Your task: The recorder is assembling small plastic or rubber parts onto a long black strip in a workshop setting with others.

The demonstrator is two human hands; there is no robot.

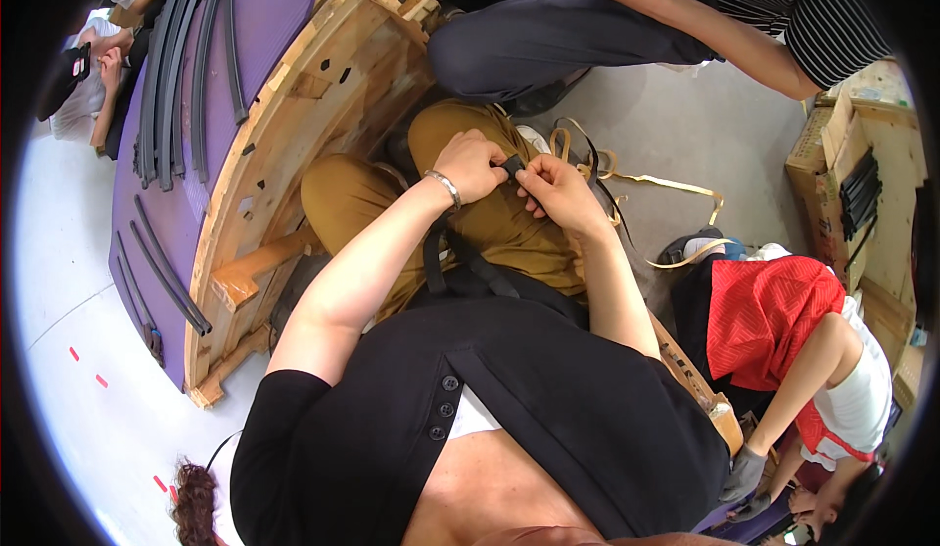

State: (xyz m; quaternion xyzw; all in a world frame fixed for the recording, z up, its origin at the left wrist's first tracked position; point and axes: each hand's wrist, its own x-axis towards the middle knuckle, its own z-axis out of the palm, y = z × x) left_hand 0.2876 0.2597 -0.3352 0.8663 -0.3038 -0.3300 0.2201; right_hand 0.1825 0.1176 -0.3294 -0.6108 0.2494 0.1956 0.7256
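Note:
Above my lap, my left hand (472,166) and my right hand (556,191) meet with bent, pinched fingers. Between their fingertips is a small dark black piece (512,166), gripped from both sides. Its exact kind cannot be made out, as the fingers cover much of it. A bracelet circles my left wrist. Just right of my right hand, a thin black strip (615,203) and pale yellow ribbon (671,186) hang and trail across the floor.
At left, long black rubber-like strips (176,76) lie on a purple mat (257,17) over a wooden table (230,203). A person in dark trousers (558,42) sits opposite. Another, with red cloth (769,321) and gloves, bends at right. Beyond stands a box of black pieces (860,193).

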